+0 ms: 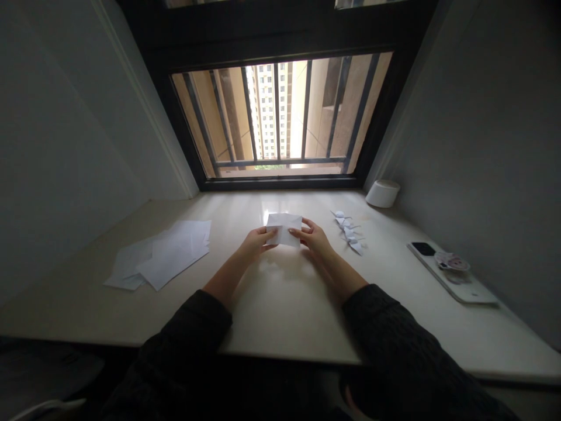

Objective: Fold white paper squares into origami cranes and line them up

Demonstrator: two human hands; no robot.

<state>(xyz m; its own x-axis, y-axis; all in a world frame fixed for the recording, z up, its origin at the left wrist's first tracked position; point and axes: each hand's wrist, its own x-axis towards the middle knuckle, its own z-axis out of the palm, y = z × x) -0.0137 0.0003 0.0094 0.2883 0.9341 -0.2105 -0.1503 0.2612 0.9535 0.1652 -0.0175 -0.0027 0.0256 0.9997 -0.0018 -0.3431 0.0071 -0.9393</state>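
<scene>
A small creased sheet of white paper (284, 222) is held up in the middle, just above the white sill. My left hand (259, 241) grips its left side, thumb on the near face and fingers behind. On the right side, my right hand (310, 235) pinches it the same way. A fold line runs across the paper. To the right of my right hand lies a row of several small folded paper pieces (348, 232) with pointed ends. Loose white paper sheets (175, 251) overlap in a pile to the left of my left hand.
A phone (456, 280) with a round cartoon grip on its back lies at the right by the wall. A white rounded device (383, 193) stands in the far right corner. The dark-framed window (280, 183) with bars closes off the back.
</scene>
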